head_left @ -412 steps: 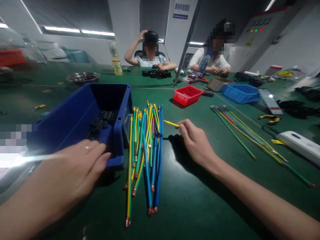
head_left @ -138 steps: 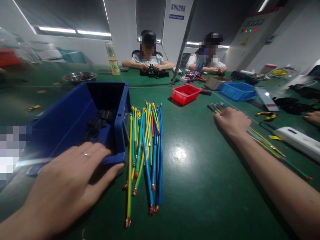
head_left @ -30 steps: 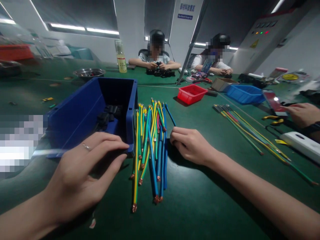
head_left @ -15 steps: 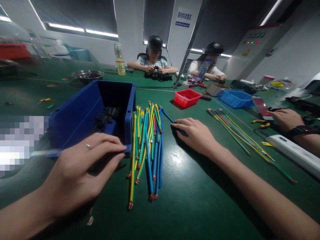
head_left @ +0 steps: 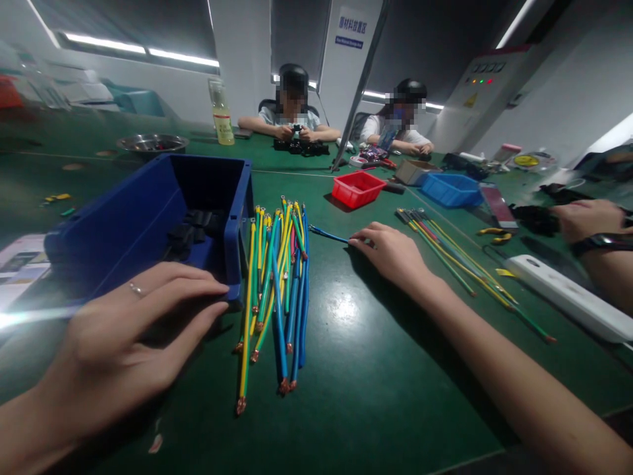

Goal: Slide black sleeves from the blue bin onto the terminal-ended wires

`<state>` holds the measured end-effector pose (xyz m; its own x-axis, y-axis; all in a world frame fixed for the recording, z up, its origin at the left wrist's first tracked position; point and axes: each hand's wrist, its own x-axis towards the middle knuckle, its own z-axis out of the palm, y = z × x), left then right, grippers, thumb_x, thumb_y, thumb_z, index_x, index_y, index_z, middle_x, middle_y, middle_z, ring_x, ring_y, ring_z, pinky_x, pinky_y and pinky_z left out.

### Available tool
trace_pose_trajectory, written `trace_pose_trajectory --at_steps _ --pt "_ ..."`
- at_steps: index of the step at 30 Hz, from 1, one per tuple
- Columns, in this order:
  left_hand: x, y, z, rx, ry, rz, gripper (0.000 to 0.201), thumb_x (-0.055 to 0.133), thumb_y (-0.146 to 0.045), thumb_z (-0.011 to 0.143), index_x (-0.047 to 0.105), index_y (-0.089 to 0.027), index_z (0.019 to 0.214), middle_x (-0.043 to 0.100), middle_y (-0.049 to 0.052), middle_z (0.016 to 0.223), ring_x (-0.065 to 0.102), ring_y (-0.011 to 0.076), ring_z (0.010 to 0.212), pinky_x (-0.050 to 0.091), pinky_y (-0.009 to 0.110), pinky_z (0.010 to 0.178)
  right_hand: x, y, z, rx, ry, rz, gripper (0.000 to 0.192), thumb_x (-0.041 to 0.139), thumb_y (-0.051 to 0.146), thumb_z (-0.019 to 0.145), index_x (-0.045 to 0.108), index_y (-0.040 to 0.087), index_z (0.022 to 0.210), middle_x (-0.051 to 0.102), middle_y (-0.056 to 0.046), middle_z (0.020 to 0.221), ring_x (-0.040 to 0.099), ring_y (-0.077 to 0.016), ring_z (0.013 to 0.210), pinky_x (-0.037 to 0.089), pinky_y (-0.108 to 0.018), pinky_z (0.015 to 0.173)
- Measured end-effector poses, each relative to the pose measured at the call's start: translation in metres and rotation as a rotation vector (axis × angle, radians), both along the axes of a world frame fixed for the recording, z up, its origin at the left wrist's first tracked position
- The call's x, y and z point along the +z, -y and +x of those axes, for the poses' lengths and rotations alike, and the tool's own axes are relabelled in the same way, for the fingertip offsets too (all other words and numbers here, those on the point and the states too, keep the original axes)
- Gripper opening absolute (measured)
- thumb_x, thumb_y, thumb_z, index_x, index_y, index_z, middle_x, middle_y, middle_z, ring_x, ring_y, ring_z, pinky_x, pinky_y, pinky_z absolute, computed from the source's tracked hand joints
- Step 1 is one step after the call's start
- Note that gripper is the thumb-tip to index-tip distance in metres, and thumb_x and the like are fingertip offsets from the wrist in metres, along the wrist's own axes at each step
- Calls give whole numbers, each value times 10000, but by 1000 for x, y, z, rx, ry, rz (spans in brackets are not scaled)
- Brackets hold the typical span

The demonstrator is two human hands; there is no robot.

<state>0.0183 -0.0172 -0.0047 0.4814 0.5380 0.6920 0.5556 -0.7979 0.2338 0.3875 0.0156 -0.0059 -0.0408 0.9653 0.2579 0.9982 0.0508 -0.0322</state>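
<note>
My left hand (head_left: 123,330) rests flat on the near rim of a blue bin (head_left: 143,218) that holds black parts (head_left: 190,227). Its fingers are spread and hold nothing. Beside the bin lies a bundle of blue, yellow and green wires (head_left: 277,277) with copper lugs at the near ends. My right hand (head_left: 390,254) pinches one blue wire (head_left: 326,235) and holds it to the right of the bundle, low over the green table (head_left: 376,369).
A second row of wires (head_left: 459,260) lies to the right, with a white power strip (head_left: 568,297) and another person's hand (head_left: 591,218) beyond. A red tray (head_left: 357,188), a blue tray (head_left: 450,188), a bottle (head_left: 219,115) and two seated people are farther back.
My right hand has drawn a blue wire out of the bundle and carried it rightwards. My left hand stays on the bin rim. The other person's hand has come in at the right.
</note>
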Motion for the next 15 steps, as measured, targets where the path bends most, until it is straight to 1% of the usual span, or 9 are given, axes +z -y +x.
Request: trace_pose_trajectory --at_steps 2,5,8,10,12,15 --pt "0 1 0 3 -1 17 146 677 -242 886 695 -281 1026 678 -40 993 665 123 856 520 238 786 -3 -1 -1 7 2 9 239 546 361 975 734 215 977 705 -64 1098 653 -231 981 426 -290 689" --pt "2 1 0 22 11 21 135 677 -247 884 696 -283 1013 680 -30 980 660 131 876 510 253 785 -7 -1 -1 15 -10 43 169 564 276 948 697 185 898 704 -84 1028 642 -226 934 407 -285 686" --pt "4 1 1 33 21 4 112 663 -294 893 698 -290 1000 694 -27 964 664 139 875 515 265 790 -10 0 1 24 -53 110 104 550 223 936 644 180 930 699 -82 916 626 -210 827 390 -286 671" --pt "5 2 1 34 32 -20 115 652 -320 898 701 -303 1001 710 -36 951 672 139 862 522 263 791 -10 0 0 21 -101 181 119 492 207 956 602 175 988 687 -78 857 602 -202 756 380 -289 651" --pt "4 2 0 45 55 -53 117 655 -331 894 702 -325 1000 722 -48 940 680 143 855 529 266 790 -10 -1 -3 18 -153 268 147 426 203 976 563 171 1019 671 -78 830 585 -203 739 385 -293 651" --pt "1 1 0 63 96 -102 70 659 -324 886 694 -343 943 729 -62 920 685 144 856 535 267 796 -10 1 -16 45 -216 378 169 373 234 1004 528 174 1029 654 -78 855 585 -189 755 422 -294 689"
